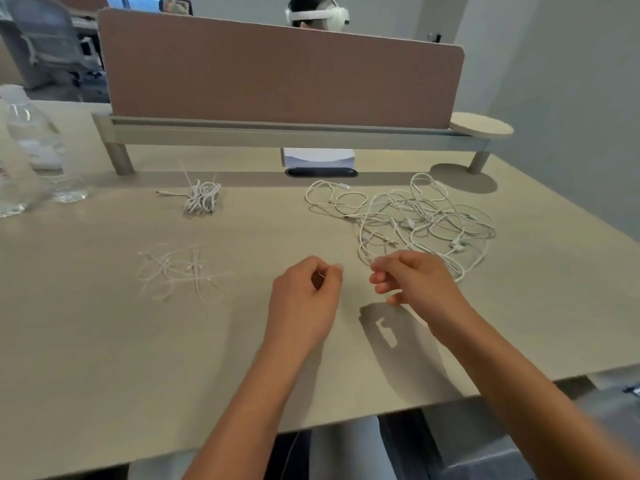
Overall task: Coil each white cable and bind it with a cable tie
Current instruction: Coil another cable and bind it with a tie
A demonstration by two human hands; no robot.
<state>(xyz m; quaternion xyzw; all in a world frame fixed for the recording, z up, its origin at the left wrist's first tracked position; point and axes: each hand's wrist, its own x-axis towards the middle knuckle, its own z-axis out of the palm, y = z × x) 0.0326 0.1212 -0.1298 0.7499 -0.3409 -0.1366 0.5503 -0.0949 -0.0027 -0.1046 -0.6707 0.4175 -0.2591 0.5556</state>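
Observation:
A loose tangle of white cables (pixel 420 216) lies on the desk (pixel 104 341) at the right. My right hand (pixel 417 284) is at the tangle's near edge, its thumb and forefinger pinched where a cable loop ends under them. My left hand (pixel 304 296) hovers just left of it with its fingers curled, pinching a thin pale sliver that looks like a cable tie (pixel 322 276). A coiled, bound white cable (pixel 202 197) sits at the back left. Several loose cable ties (pixel 180 271) lie scattered at the left of my hands.
Two clear plastic bottles (pixel 38 147) stand at the far left. A brown divider panel (pixel 277 74) on a raised rail crosses the back of the desk, with a round pad (pixel 481 124) at its right end. A person with a white headset sits behind it.

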